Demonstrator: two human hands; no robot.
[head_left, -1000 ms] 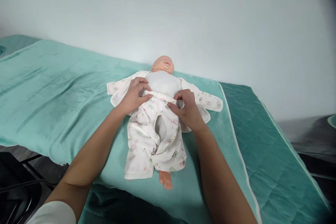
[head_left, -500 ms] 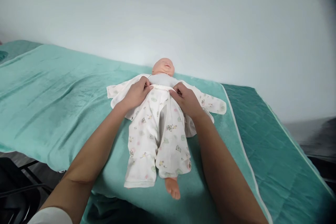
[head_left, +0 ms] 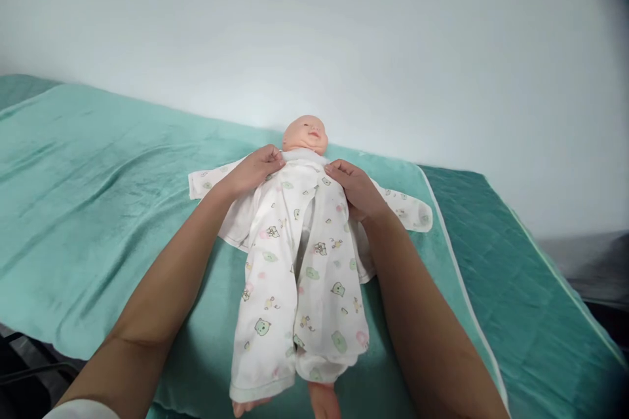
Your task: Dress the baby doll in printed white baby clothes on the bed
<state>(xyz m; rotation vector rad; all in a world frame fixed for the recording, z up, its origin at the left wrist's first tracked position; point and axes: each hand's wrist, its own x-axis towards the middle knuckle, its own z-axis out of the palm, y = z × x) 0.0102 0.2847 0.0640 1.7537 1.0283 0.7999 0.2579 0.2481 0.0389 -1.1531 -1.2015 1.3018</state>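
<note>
Presumably for even tension, the left hand (head_left: 255, 171) and right hand (head_left: 358, 192) clamp the trousers (head_left: 275, 265) by the waist, flanking the doll (head_left: 304, 135).

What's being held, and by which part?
The printed pants, by the waistband: left hand at one side, right hand at the other.

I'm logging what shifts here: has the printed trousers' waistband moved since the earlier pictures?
Yes. Judged against the doll's head, the waistband has moved up toward it, leaving less of the white chest showing.
</note>
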